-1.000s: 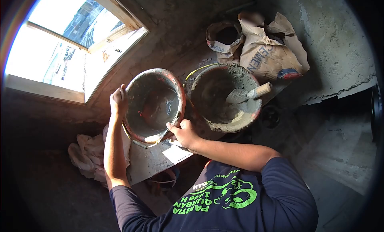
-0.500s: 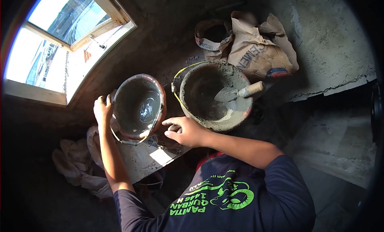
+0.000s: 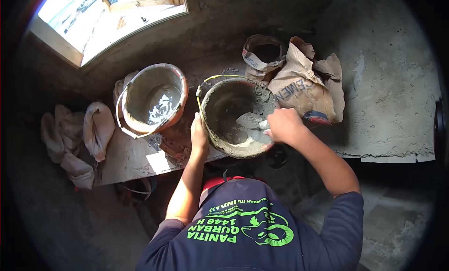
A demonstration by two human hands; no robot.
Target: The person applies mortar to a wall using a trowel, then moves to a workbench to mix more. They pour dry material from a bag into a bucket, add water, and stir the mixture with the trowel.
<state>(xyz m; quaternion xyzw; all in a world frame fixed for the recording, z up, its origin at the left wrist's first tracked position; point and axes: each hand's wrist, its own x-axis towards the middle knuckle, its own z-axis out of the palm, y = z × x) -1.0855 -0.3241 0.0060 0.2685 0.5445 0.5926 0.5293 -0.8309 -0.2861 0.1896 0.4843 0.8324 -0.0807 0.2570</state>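
My right hand point(image 3: 284, 126) is closed around the handle of a trowel point(image 3: 249, 121), whose blade lies inside the mortar bucket. This bucket point(image 3: 236, 153) has a cement-crusted rim, wet grey mix on its inner wall and a yellow handle tipped to the left. Against the bucket's left outer side, my left hand point(image 3: 199, 133) grips it, with part of the fingers hidden. To the left stands a second bucket point(image 3: 180, 113), tilted, with greyish water glinting inside and its pale handle hanging over the front.
Behind the mortar bucket are a crumpled paper cement bag point(image 3: 304, 86) and an opened, rolled-down bag point(image 3: 262, 60). Pale cloth sacks point(image 3: 98, 130) hang over the left of the ledge point(image 3: 126, 163). A window point(image 3: 112, 18) is at the upper left, and a rough concrete slab point(image 3: 388, 107) at right.
My left hand has gone from the water bucket to the mortar bucket's left side. My right hand has moved right and taken hold of the trowel. The view has shifted.
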